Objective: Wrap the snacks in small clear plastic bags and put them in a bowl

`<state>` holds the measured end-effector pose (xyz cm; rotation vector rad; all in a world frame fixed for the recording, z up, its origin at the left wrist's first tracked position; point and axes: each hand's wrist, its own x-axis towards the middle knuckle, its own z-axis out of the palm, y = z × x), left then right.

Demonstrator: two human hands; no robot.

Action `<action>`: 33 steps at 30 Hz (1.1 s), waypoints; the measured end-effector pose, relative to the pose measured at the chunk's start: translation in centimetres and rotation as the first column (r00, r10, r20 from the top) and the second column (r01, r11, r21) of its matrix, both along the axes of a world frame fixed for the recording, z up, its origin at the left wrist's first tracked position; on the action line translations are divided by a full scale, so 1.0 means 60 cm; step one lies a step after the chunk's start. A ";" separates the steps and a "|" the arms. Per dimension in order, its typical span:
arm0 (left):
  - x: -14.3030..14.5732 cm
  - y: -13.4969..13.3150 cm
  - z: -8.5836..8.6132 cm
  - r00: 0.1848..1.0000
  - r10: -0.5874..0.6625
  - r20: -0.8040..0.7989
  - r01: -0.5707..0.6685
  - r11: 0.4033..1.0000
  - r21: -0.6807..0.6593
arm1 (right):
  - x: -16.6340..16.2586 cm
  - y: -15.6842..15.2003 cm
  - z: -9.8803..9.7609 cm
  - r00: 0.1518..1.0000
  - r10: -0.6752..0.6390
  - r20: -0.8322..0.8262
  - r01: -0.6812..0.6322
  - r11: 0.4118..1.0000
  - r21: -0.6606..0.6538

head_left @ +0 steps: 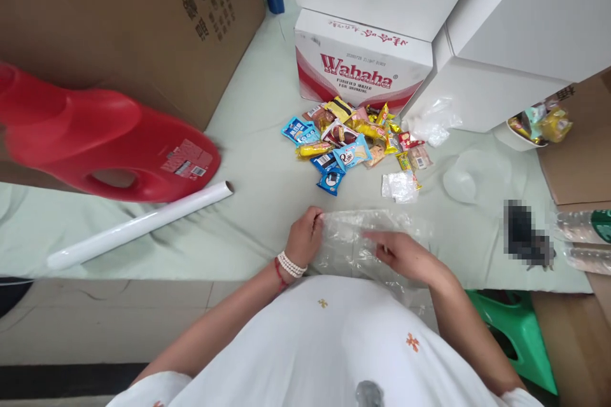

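Note:
My left hand (305, 235) is closed on the upper left edge of a clear plastic bag (351, 238), pinching it near the table's front edge. Over the bag's right part, my right hand (405, 255) has its index finger pointing left against the film, while the other fingers are curled in on the plastic. The bag looks thin, crumpled and flat, with nothing visible inside. Beyond it lies a loose pile of small wrapped snacks (351, 151) in blue, yellow and red packets. A small folded piece of clear plastic (400, 186) rests at the pile's near right side.
Behind the snacks stands a Wahaba water carton (363, 70). To the left are a red jug (114, 140), a white roll (143, 226) and a big brown box (143, 19). Rightward sit a translucent bowl (477, 178), a filled white tub (518, 137) and a green stool (525, 337).

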<state>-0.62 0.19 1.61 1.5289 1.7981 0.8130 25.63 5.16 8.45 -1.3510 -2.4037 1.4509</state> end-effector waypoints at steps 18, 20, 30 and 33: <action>0.007 0.017 0.012 0.975 0.054 -0.214 -0.089 0.983 -0.160 | 0.025 -0.032 0.003 0.989 0.028 -0.148 -0.007 0.990 0.142; 0.012 0.016 0.009 0.972 0.030 -0.235 -0.072 0.982 -0.172 | 0.023 -0.038 -0.027 0.999 -0.048 0.007 0.045 0.970 0.237; 0.007 -0.008 -0.030 0.880 -0.210 -0.427 0.379 0.852 0.362 | 0.001 -0.044 -0.095 0.948 -0.172 0.268 0.076 0.940 0.332; 0.007 0.011 -0.023 0.736 -0.486 -0.472 0.618 0.766 0.175 | 0.005 -0.048 -0.086 0.947 -0.122 0.296 0.024 0.949 0.314</action>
